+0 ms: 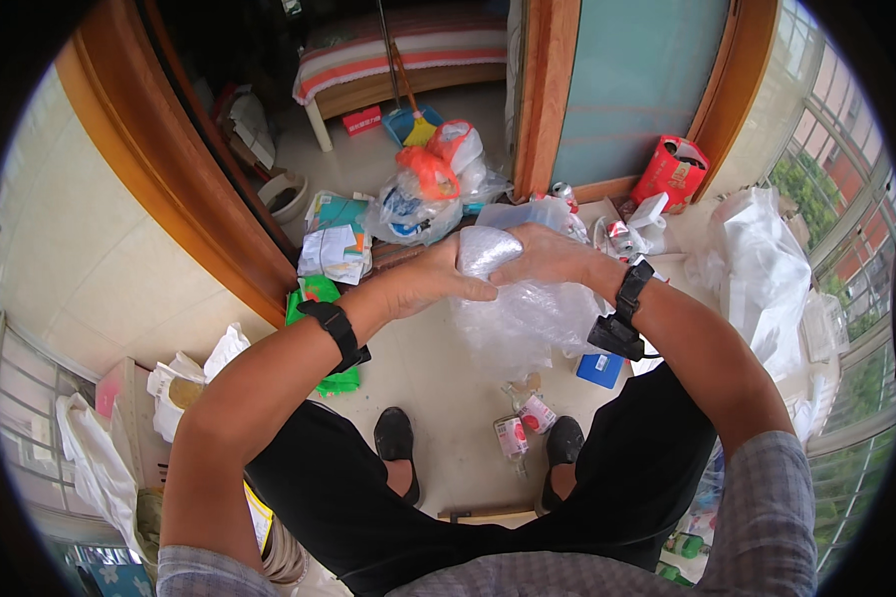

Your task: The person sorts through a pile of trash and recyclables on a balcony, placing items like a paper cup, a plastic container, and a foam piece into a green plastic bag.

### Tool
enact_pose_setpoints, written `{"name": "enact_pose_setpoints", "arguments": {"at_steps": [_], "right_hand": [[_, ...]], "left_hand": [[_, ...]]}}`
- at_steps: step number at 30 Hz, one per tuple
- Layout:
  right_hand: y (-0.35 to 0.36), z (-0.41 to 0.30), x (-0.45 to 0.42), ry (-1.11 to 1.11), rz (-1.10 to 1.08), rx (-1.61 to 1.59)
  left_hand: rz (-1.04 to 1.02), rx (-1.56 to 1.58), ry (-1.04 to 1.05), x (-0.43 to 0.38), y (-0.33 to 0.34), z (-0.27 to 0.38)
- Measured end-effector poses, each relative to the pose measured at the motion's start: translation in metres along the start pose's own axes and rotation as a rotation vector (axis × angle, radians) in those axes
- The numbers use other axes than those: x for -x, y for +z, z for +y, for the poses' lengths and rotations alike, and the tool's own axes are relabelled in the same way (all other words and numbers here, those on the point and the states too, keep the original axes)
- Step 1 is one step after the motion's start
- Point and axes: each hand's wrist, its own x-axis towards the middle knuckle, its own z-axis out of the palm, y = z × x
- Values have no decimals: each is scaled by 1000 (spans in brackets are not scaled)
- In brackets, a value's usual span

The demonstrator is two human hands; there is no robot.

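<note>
Before me, both hands grip a rolled bundle of transparent bubble wrap. My left hand holds it from the left, thumb stretched across its near side. My right hand presses against its right side, fingers curled over it. A loose sheet of plastic wrap hangs beneath my hands over the tiled floor; whether it is one piece with the bundle, I cannot tell. Two bottles with pink-and-white labels lie between my feet. A blue box is below my right wrist.
Tied plastic bags and a stack of papers sit by the doorway. Drink cans and a red bag stand to the right. White plastic sheeting lies along the window. A green bag is partly behind my left forearm.
</note>
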Motion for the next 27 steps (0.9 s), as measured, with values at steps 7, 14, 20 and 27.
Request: {"name": "enact_pose_setpoints", "arguments": {"at_steps": [7, 14, 20, 27], "right_hand": [[4, 11, -4, 28, 36, -168], [43, 4, 2, 53, 42, -540], [31, -9, 4, 15, 220, -280], [-7, -17, -7, -58, 356, -231]], "left_hand": [[245, -116, -30, -7, 1, -24], [424, -116, -106, -1, -7, -30], [445, -52, 28, -11, -6, -24], [271, 100, 38, -8, -13, 19]]}}
